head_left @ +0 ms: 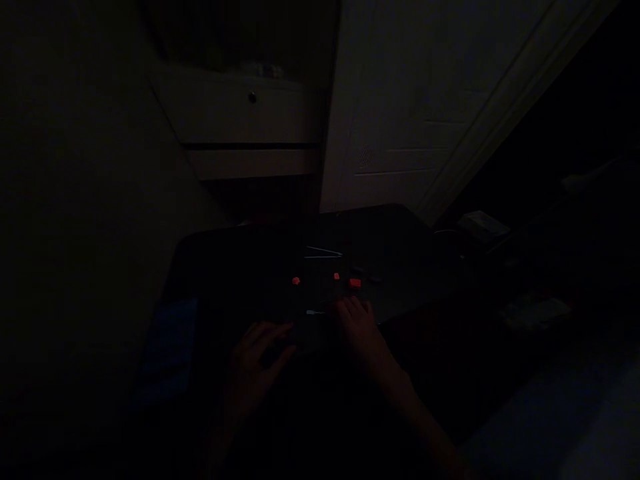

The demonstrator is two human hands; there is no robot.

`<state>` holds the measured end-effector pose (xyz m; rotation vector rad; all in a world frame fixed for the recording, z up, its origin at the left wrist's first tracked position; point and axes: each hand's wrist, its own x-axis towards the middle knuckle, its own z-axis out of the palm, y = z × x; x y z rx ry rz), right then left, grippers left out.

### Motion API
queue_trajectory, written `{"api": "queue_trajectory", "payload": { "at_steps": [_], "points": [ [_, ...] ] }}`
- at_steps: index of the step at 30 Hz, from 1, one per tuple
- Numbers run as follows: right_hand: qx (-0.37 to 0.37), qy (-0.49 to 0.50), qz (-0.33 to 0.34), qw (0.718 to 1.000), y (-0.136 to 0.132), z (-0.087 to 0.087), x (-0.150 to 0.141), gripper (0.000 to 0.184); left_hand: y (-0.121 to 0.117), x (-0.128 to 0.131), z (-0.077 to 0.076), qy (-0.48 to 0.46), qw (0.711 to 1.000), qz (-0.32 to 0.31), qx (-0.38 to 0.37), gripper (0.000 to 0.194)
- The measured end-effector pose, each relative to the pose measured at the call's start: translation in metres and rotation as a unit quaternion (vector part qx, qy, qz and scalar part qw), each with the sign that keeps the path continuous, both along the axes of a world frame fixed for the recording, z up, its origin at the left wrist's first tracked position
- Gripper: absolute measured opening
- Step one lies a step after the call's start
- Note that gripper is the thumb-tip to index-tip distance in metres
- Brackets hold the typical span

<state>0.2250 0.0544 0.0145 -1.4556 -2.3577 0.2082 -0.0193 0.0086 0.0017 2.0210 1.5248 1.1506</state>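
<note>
The scene is very dark. My left hand (257,353) has its thumb and fingers apart, beside the left edge of a dark, flat, rectangular thing (307,333); whether it touches that thing is unclear. At the right side of the same thing is my right hand (356,321), its fingers bent together and pointing down. What those fingers hold, if anything, is lost in shadow. A thin tool with a pale end (314,312) lies between the hands. Beyond them are an orange-red block (355,283), a smaller orange-red piece (337,276) and an orange-red star-shaped piece (296,281).
Tweezers (324,253) lie farther back on the dark table (240,257). Small dark pieces (374,279) rest right of the red block. A blue thing (169,347) is at the table's left edge. Behind stand a drawer unit (255,120) and a pale door (395,107).
</note>
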Motion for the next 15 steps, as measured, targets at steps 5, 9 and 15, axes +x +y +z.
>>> {"api": "queue_trajectory", "payload": {
  "at_steps": [5,9,15],
  "points": [
    [-0.135,0.191,0.037,0.972,-0.020,0.021,-0.002,0.014,0.001,0.002,0.002,-0.017,1.000,-0.013,-0.021,0.024],
    [-0.172,0.243,0.051,0.953,-0.026,0.026,-0.010,0.014,0.002,0.003,0.004,-0.033,0.999,-0.017,-0.039,0.012],
    [-0.179,0.162,0.087,0.967,-0.012,0.023,-0.016,0.011,0.003,0.004,0.008,-0.031,0.997,-0.009,-0.065,0.012]
  ]
}}
